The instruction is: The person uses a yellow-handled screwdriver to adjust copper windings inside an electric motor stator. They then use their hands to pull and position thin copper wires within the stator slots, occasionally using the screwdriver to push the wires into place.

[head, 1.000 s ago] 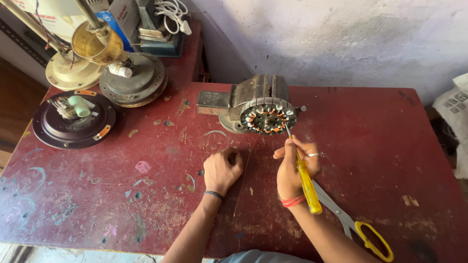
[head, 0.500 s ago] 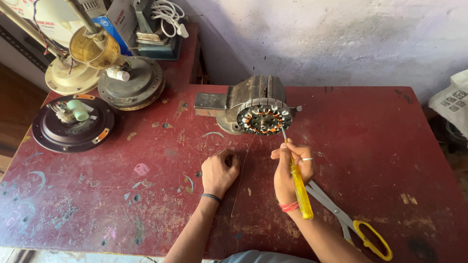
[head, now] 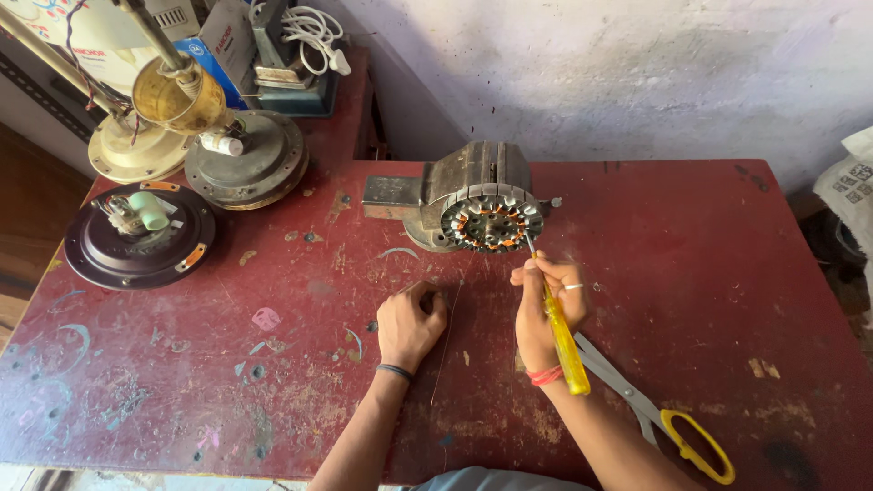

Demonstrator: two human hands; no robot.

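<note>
On the worn red-painted table (head: 691,273), the right hand (head: 544,305) has its grip clenched around a yellow-handled screwdriver (head: 562,341), whose metal tip touches the round grey motor stator with copper windings (head: 486,214) lying near the table's far edge. The left hand (head: 411,325) rests on the table in a loose fist pinching a thin wire (head: 446,350). Yellow-handled steel scissors (head: 664,414) lie just beside the right forearm
</note>
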